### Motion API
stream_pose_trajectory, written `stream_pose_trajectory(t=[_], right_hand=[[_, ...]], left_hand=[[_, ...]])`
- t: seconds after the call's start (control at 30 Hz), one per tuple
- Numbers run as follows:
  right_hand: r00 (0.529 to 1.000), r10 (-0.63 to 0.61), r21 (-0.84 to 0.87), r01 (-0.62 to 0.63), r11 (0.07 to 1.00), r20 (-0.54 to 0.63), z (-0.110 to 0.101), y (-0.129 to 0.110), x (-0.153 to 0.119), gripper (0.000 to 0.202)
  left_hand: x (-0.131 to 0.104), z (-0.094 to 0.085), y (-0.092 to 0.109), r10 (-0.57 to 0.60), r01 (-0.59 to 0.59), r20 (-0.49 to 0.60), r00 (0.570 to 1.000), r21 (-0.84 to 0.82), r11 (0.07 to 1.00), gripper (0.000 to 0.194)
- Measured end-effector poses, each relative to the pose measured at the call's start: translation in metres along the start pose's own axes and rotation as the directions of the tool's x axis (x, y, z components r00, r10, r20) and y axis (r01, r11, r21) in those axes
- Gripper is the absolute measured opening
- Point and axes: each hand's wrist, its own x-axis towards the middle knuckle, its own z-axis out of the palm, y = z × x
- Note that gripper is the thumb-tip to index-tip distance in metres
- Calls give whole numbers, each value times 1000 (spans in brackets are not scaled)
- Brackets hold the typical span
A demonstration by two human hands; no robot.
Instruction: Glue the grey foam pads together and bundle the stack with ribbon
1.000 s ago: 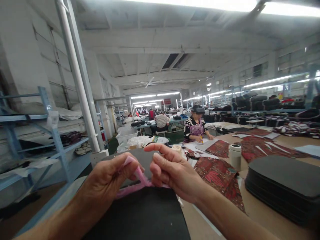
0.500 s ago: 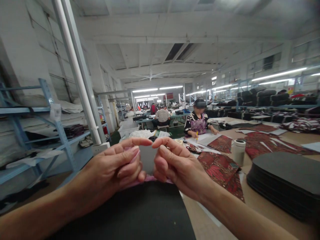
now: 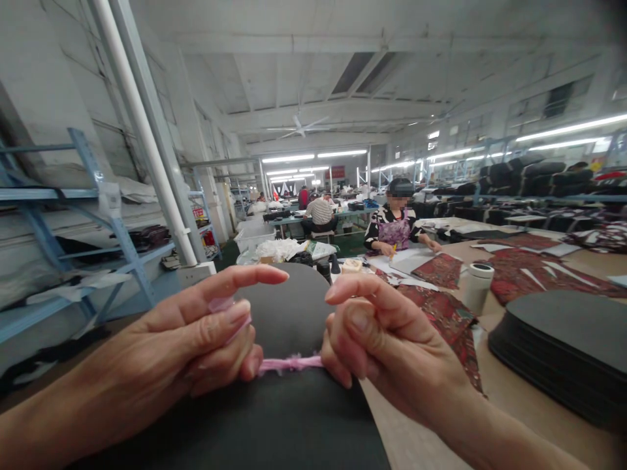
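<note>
One pink string [image 3: 290,363] runs taut and nearly level between two hands, and both hands grip it: the left hand [image 3: 196,343] has its lower fingers curled shut on the string's left end, with a bit of pink also showing under the thumb, while its forefinger sticks out straight toward the right; the right hand [image 3: 386,339] has its fingers bent inward and closed on the string's right end, forefinger arched over the top. The hands stand apart, the string bridging the gap low between them, just above one stack of dark grey sheets [image 3: 284,405] that fills the foreground beneath both wrists. Both forearms come in from the bottom corners, palms turned toward each other. To the right on the brown table [image 3: 509,405] lies a second stack of dark sheets [image 3: 563,352], one white cup [image 3: 477,287] and several red patterned fabric pieces [image 3: 441,313]. Beyond, one person in a patterned top [image 3: 394,228] works at the table, and blue shelving [image 3: 73,248] stands at left.
</note>
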Motion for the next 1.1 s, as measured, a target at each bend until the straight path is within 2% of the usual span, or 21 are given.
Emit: stream_pose_trajectory(t=[0.07,0.13,0.23,0.33,0.4,0.47,0.57,0.63,0.7,0.73,0.77,0.83,0.9,0.97,1.03,1.1], right_hand=[[999,16,41,-15,999,-29,-1,2,-2,12],[997,8,106,0,994,-71,0,4,-2,7],[992,29,177,-7,984,-124,1,4,1,5],[983,159,105,-150,983,-87,2,-4,7,14],[972,231,-34,-233,972,-50,4,-11,12,24],[969,246,-209,-242,948,-6,7,-18,15,32],[978,205,-418,-168,893,46,12,-21,16,37],[984,174,-490,-133,861,40,15,-19,14,39],[991,133,-504,-117,856,-5,18,-16,10,41],[993,111,-489,-113,865,-34,19,-15,8,40],[993,95,-462,-114,880,-65,20,-13,7,38],[990,81,-384,-120,915,-115,21,-11,5,32],[989,81,-327,-119,938,-127,22,-9,3,30],[988,63,-306,-103,946,-140,22,-7,2,29],[987,35,-297,-82,952,-159,22,-7,1,30],[987,14,-284,-60,957,-160,21,-7,-1,33]], left_hand=[[0,-1,-1,-120,132,71,990,-210,969,57],[1,-1,0,-162,180,84,983,-307,935,57],[3,-3,7,-155,171,74,985,-440,882,50],[10,-4,20,-74,66,6,997,-529,846,40],[19,0,33,19,-56,-78,997,-497,866,35],[30,7,48,98,-141,-125,987,-404,904,30],[43,20,67,136,-154,-87,987,-247,957,27],[47,21,75,194,-200,-60,979,-102,975,26],[47,11,78,289,-289,-44,956,-13,957,24],[44,3,77,314,-316,-50,948,-26,948,25],[41,-5,75,312,-316,-62,948,-74,946,27],[31,-18,64,214,-222,-59,975,-189,957,36],[21,-19,50,57,-39,85,995,-196,980,42],[16,-8,38,-21,68,247,969,-187,980,39],[18,10,33,30,56,349,937,-232,971,29],[24,25,34,97,9,388,917,-263,965,17]])
